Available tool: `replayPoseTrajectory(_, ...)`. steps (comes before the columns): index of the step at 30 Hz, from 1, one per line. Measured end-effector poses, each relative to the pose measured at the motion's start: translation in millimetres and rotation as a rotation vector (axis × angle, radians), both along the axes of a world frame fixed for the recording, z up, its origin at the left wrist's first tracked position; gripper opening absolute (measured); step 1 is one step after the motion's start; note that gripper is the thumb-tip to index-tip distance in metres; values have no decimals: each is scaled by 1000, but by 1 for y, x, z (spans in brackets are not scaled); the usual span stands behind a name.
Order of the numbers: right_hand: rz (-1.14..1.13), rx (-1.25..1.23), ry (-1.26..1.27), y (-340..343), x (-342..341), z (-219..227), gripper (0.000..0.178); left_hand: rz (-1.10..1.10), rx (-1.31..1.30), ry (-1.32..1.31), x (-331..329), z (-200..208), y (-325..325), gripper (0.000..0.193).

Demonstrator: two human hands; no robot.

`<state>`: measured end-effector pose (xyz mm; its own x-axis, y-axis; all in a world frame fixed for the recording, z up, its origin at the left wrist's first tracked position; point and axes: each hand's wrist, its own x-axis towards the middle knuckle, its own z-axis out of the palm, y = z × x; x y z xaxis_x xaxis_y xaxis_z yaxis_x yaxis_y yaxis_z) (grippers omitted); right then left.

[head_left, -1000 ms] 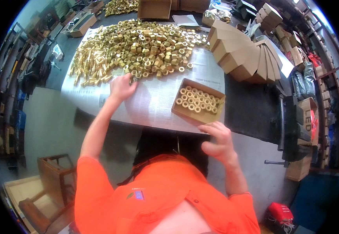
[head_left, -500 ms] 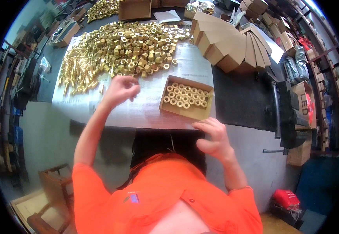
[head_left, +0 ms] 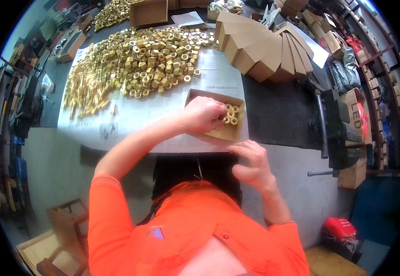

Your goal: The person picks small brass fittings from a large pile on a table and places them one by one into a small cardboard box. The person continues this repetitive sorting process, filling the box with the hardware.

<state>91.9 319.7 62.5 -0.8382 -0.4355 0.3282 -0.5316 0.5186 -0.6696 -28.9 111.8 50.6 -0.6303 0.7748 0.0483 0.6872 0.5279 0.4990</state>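
Note:
My left hand (head_left: 207, 114) reaches over an open cardboard box (head_left: 232, 134), its fingers bent down and closed inside it. Whatever those fingers hold is hidden. Brass hex nuts (head_left: 231, 114) lie in the box, their holes facing up; my hand covers the rest of the box's contents. Close to the table's front edge, below the box, my right hand (head_left: 253, 164) has its thumb and fingers apart, with nothing visible in it. A big heap of loose brass nuts (head_left: 156, 62) spreads over the paper farther back, left of the box.
Slim brass pins (head_left: 84, 89) lie left of the nuts. Cardboard boxes (head_left: 264, 51) fan out at the back right. A metal bar and vise (head_left: 322, 124) stand at the table's right side. Another open box (head_left: 149, 13) sits at the back. A wooden chair (head_left: 68, 225) is at lower left.
My left hand has moved right, from the front of the nut heap to over the box, and now covers many of its nuts. My right hand has hardly moved.

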Motion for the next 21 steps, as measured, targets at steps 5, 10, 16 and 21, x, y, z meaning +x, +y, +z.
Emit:
replayPoseTrajectory(5,9,1,-1,2,-2,-2,37,-131,34,94,0,-7,5,17)
replayPoseTrajectory(10,7,-11,-7,1,-2,-2,37,-197,40,103,-3,-12,5,14)
replayPoseTrajectory(16,11,3,-16,0,-3,-3,37,-171,2,103,-5,-25,5,16)
replayPoseTrajectory(21,15,-7,5,-3,-3,-4,37,-143,-38,143,-4,-24,7,18)
